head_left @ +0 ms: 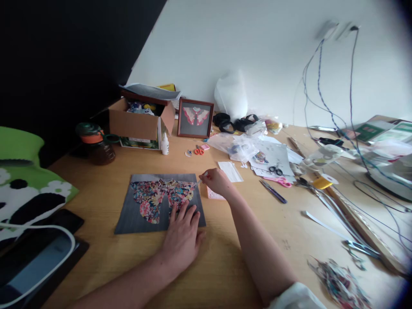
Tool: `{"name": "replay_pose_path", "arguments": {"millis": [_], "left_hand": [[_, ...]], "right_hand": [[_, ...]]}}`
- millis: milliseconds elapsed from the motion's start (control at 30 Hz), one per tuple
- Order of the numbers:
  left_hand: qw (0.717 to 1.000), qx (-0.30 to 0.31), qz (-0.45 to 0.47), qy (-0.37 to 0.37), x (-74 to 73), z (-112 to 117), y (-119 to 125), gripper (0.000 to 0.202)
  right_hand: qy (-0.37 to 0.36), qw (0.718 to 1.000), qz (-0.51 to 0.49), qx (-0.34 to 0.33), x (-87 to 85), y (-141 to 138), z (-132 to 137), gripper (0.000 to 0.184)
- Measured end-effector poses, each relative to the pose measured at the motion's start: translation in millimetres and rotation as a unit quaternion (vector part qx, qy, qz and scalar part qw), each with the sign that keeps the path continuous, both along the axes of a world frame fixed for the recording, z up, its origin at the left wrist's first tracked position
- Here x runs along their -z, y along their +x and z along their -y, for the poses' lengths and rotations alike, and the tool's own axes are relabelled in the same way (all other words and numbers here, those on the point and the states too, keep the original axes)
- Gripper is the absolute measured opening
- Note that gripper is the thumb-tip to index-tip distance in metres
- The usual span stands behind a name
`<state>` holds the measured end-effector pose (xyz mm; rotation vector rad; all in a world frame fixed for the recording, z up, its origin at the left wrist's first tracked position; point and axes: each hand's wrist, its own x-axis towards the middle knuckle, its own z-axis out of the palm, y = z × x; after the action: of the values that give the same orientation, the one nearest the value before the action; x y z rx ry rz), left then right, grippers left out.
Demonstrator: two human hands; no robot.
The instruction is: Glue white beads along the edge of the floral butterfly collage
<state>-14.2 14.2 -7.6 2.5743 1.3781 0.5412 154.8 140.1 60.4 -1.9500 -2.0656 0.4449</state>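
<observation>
My L hand (pixel 183 231) is spread out w/ nothing in its grip, fingertips on the flowery, wing-shaped cloth (pixel 149 201). That lies on the flat grey square sheet (pixel 128 218), 12 o'clock from me. At the sheet's 2 o'clock, my R hand (pixel 216 182) pinches a sm. thin pale thing (pixel 199 181); can't tell what. Further off: white plastic bottle (pixel 165 145) at 12, brown pic frame (pixel 195 118) at 1.

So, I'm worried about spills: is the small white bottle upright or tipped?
Upright: the white bottle stands on its base on the table, narrow tip pointing up, beside the cardboard box.
</observation>
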Motion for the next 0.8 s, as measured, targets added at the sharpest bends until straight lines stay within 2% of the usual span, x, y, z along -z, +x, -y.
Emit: {"name": "replay_pose_path", "arguments": {"millis": [200, 500, 800], "left_hand": [[1.000, 0.004, -0.004, 0.006, 1.6, -0.9, 0.5, 0.041], [1.000, 0.002, -0.010, -0.009, -3.9, -0.5, 0.4, 0.041], [1.000, -0.001, -0.009, -0.009, -3.1, -0.7, 0.9, 0.040]], "right_hand": [[-0.009, 0.999, -0.011, 0.032, -14.2, 4.2, 2.8, 0.025], [-0.004, 1.000, -0.011, -0.018, 5.5, 0.0, -0.9, 0.026], [-0.004, 0.999, -0.004, -0.032, 5.7, -4.7, -0.3, 0.025]]}}
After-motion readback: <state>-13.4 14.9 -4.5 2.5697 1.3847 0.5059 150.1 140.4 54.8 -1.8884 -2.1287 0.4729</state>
